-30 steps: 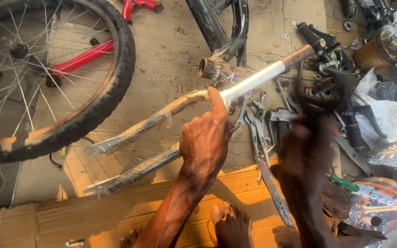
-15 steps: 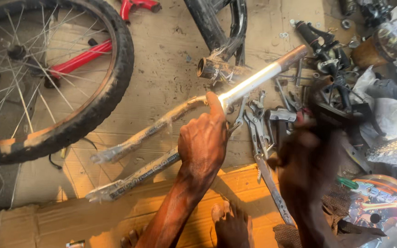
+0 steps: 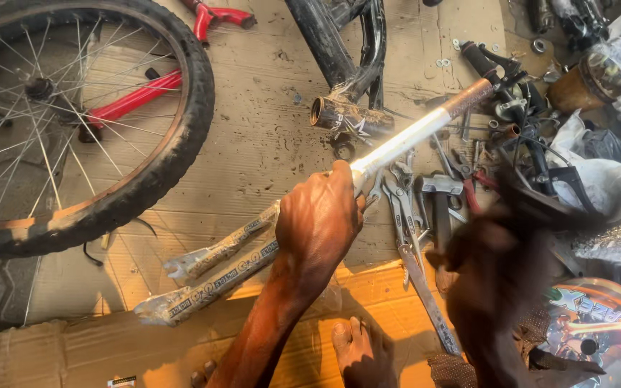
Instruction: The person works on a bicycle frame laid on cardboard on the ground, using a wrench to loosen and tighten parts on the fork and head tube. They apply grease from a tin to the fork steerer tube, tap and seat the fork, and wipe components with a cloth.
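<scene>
Our left hand [image 3: 318, 219] clamped round bike fork [image 3: 253, 248] at its crown, fork angled across cardboard [image 3: 253, 151] w/ steerer tube up-right, legs down-left, our right hand [image 3: 501, 269] blurred nr tools [image 3: 425, 208], grip can't tell, wheel [image 3: 73, 122] top-left, black frame [image 3: 346, 72] just beyond.

White fork [image 3: 397, 144], black tyre [image 3: 181, 144], red frame [image 3: 134, 100], tan cardboard [image 3: 267, 144].

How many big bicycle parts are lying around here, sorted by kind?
Spoked wheel with tyre: 1
Fork, gripped at its crown by the left hand, legs wrapped in printed plastic: 1
Black frame with its head tube: 1
Red frame tubing behind the wheel: 1
Total: 4
The right hand is too blurred to tell what it holds.
</scene>
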